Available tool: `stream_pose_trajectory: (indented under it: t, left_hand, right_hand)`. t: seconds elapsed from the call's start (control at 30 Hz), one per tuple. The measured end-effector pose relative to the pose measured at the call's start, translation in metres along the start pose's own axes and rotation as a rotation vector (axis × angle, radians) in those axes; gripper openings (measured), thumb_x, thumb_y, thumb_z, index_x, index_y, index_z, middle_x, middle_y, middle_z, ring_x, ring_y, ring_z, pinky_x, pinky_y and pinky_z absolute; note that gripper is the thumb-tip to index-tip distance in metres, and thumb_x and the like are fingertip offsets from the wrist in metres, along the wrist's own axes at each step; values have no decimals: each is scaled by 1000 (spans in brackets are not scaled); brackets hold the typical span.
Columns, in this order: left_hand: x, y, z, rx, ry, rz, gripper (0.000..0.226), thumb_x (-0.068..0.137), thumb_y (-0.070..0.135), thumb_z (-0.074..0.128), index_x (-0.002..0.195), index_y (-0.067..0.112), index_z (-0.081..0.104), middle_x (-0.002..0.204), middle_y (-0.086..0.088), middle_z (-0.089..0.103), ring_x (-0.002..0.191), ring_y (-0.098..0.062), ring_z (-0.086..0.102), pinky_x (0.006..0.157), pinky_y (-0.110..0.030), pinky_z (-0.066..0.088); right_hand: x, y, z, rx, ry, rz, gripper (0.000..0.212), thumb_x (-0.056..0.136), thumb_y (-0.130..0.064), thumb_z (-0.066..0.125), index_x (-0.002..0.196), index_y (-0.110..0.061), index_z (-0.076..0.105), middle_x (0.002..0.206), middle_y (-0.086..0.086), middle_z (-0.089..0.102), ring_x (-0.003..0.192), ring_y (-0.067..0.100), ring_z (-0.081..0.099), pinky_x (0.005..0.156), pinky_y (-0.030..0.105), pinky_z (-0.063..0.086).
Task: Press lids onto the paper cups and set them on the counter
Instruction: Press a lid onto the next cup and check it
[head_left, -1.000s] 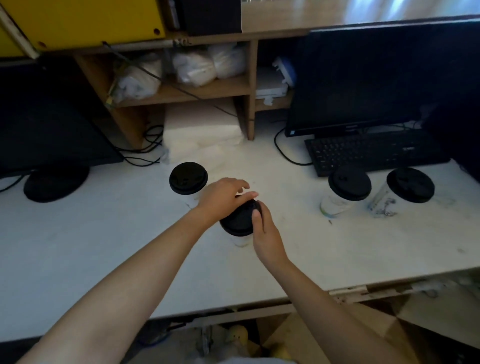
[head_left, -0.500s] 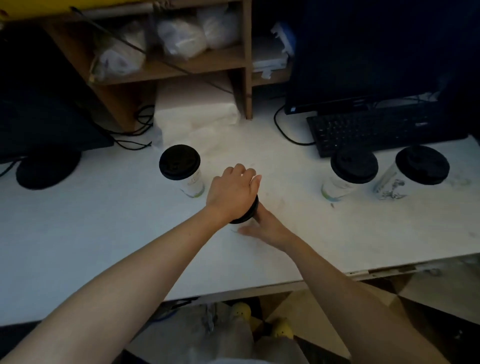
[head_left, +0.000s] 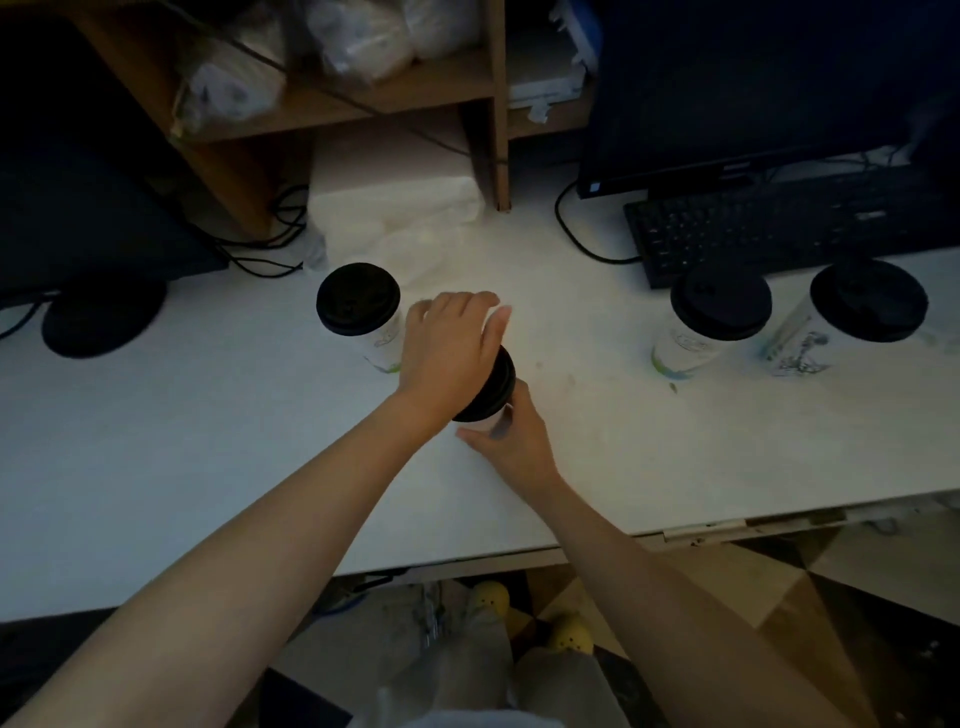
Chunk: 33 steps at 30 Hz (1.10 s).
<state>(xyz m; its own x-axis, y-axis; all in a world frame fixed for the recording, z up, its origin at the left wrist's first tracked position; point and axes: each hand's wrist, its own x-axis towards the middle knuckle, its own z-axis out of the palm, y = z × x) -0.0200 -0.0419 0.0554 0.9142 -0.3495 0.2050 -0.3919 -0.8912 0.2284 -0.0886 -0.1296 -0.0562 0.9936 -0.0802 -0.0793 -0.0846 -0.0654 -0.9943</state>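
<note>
Cables (head_left: 270, 244) trail at the far left beside a dark monitor base (head_left: 104, 317) on the white counter (head_left: 208, 441). Next stands a lidded paper cup (head_left: 363, 317) with green print too blurred to read. Just right of it, the left hand (head_left: 449, 353) lies palm-down on a black lid (head_left: 493, 387), fingers curled over its rim, while the right hand (head_left: 514, 441) wraps the centre cup (head_left: 485, 423) below. Further right stand two lidded cups (head_left: 711, 317) (head_left: 857, 312), their markings illegible, before a keyboard (head_left: 779, 228).

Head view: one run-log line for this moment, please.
step: pressing lid | left hand: on lid | right hand: holding cup | lidded cups on counter: three
</note>
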Motion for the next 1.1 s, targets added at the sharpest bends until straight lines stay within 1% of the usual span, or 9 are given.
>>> stream_pose_trajectory:
  t: [0.13, 0.3, 0.37, 0.43, 0.53, 0.63, 0.77, 0.93, 1.1]
  left_hand:
    - [-11, 11, 7, 20, -183, -202, 49, 98, 45, 27, 124, 14, 56, 121, -10, 62, 114, -29, 52, 90, -43, 39]
    - [-8, -3, 4, -45, -264, 3, 44, 98, 43, 27, 117, 20, 61, 112, -4, 65, 106, -24, 54, 82, -36, 41]
    - [-7, -6, 2, -58, -304, 85, 43, 99, 41, 28, 117, 22, 61, 112, -3, 65, 106, -23, 54, 82, -36, 40]
    - [-5, -7, 1, -71, -339, 140, 43, 99, 41, 28, 120, 22, 60, 117, -1, 64, 110, -22, 53, 87, -37, 41]
    - [-1, -8, -1, -94, -328, 147, 43, 100, 39, 29, 121, 19, 59, 121, -2, 63, 117, -22, 52, 93, -39, 37]
    - [-4, -2, 3, -6, -216, 7, 47, 97, 47, 32, 125, 18, 57, 128, -3, 59, 124, -22, 46, 103, -44, 32]
    - [-10, 0, 13, 80, -289, -38, 48, 94, 52, 32, 126, 25, 56, 128, -1, 58, 122, -21, 46, 97, -42, 31]
    - [-7, 2, 13, 90, -264, -13, 39, 95, 41, 35, 122, 26, 58, 123, -1, 59, 114, -21, 48, 91, -39, 32]
    - [-10, 2, 13, 110, -230, -7, 35, 95, 34, 35, 117, 22, 60, 118, -2, 61, 108, -23, 50, 87, -38, 31]
  right_hand:
    - [-14, 2, 27, 22, 139, 32, 64, 70, -14, 81, 124, -4, 48, 120, 16, 55, 113, 27, 54, 96, 42, 48]
    - [-3, 2, -5, -98, -83, -1, 63, 73, -4, 77, 127, -4, 43, 119, 7, 43, 113, 26, 48, 91, 16, 44]
    - [7, -4, -21, -111, -266, 36, 68, 76, -8, 76, 133, -11, 39, 127, 1, 44, 115, 13, 48, 93, 18, 44]
    - [14, -7, -27, -53, -385, 96, 74, 77, -9, 76, 137, -22, 34, 127, -14, 46, 111, -11, 47, 86, 6, 42]
    - [11, -5, -19, 17, -287, 110, 72, 72, -7, 79, 128, -29, 38, 117, -21, 52, 102, -15, 51, 78, 2, 42]
    - [-2, 4, 4, 2, -75, 26, 69, 67, -10, 83, 123, -17, 43, 118, -2, 54, 108, 10, 54, 87, 20, 47]
    - [-11, 9, 27, -33, 51, -18, 70, 66, -13, 84, 122, 0, 44, 118, 15, 51, 111, 30, 51, 93, 44, 47]
    - [9, 12, 4, -94, -226, 57, 68, 69, -20, 82, 126, -15, 44, 122, -4, 54, 110, 9, 52, 87, 17, 44]
    - [8, 14, 5, -82, -239, 92, 67, 73, -21, 80, 129, -20, 43, 114, -17, 56, 101, -11, 54, 79, 1, 40]
